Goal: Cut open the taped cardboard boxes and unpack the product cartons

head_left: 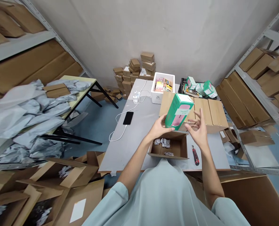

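Note:
My left hand (pixel 161 127) grips a green and white product box (pixel 179 110) with a pink picture on its front, tilted in the air. Beside its lower right corner my right hand (pixel 198 130) is raised, fingers spread and apart from each other. Under the green box stands an open cardboard box (pixel 178 146) with crumpled paper (pixel 165 143) inside it. A red and black box cutter (pixel 195 155) lies on the table to the right of the cardboard box.
Several closed cardboard boxes (pixel 201 110) stand behind my hands. Further back are a white foam box (pixel 156 98) and a black crate (pixel 182 86) of goods. A phone (pixel 128 118) on a white cable lies left on the grey table (pixel 120 150). Shelves flank both sides.

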`<state>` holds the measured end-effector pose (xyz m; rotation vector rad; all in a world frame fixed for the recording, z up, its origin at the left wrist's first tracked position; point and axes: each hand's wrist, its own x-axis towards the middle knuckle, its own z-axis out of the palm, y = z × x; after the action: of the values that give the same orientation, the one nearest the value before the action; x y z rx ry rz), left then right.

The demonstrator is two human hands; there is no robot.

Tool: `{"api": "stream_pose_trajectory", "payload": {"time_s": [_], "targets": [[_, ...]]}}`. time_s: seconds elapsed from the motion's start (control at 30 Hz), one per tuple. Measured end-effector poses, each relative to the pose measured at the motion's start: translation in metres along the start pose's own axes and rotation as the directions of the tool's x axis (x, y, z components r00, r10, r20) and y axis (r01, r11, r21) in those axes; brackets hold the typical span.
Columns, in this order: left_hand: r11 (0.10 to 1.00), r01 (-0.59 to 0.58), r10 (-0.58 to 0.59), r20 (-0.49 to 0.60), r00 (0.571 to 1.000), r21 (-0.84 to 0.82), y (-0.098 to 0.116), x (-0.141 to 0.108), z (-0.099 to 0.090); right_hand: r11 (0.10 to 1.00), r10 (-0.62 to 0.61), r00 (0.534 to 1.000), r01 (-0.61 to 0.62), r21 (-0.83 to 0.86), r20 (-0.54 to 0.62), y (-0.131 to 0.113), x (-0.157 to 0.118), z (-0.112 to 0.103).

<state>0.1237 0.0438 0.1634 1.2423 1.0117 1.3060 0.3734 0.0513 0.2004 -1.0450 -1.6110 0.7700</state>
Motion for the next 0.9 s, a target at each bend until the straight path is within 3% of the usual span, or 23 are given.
{"api": "stream_pose_trajectory", "payload": {"time_s": [0.13,0.27,0.4,0.47,0.53,0.6,0.7,0.8,0.9], "targets": [[0.966,-0.127,0.148,-0.077,0.986,0.227,0.024,0.014,-0.006,0.970,-0.233,0.970,0.227,-0.089,-0.063,-0.026,0.029,-0.005],[0.852,-0.235,0.306,-0.080,0.949,0.467,0.048,0.020,-0.008,0.964,-0.265,0.964,0.265,-0.018,-0.019,-0.036,0.058,0.001],[0.850,-0.267,0.355,-0.119,0.927,0.454,0.059,0.021,-0.013,0.973,-0.153,0.981,0.170,0.154,-0.116,-0.018,0.078,0.008],[0.891,-0.271,0.348,-0.162,0.923,0.365,0.059,0.025,-0.018,0.956,-0.011,0.990,0.052,0.289,-0.142,0.000,0.084,0.010],[0.910,-0.281,0.346,-0.186,0.919,0.304,0.058,0.032,-0.023,0.886,0.189,0.977,-0.128,0.445,-0.096,0.020,0.085,0.015],[0.903,-0.307,0.374,-0.196,0.907,0.302,0.056,0.042,-0.026,0.741,0.401,0.916,-0.339,0.580,0.023,0.038,0.081,0.023],[0.879,-0.320,0.414,-0.233,0.880,0.353,0.055,0.060,-0.027,0.467,0.603,0.760,-0.583,0.665,0.243,0.057,0.061,0.040],[0.876,-0.264,0.391,-0.274,0.879,0.404,0.055,0.076,-0.026,0.243,0.655,0.609,-0.730,0.639,0.447,0.062,0.031,0.057],[0.877,-0.238,0.348,-0.211,0.913,0.418,0.054,0.089,-0.026,0.075,0.638,0.497,-0.800,0.595,0.588,0.059,0.002,0.070]]}}
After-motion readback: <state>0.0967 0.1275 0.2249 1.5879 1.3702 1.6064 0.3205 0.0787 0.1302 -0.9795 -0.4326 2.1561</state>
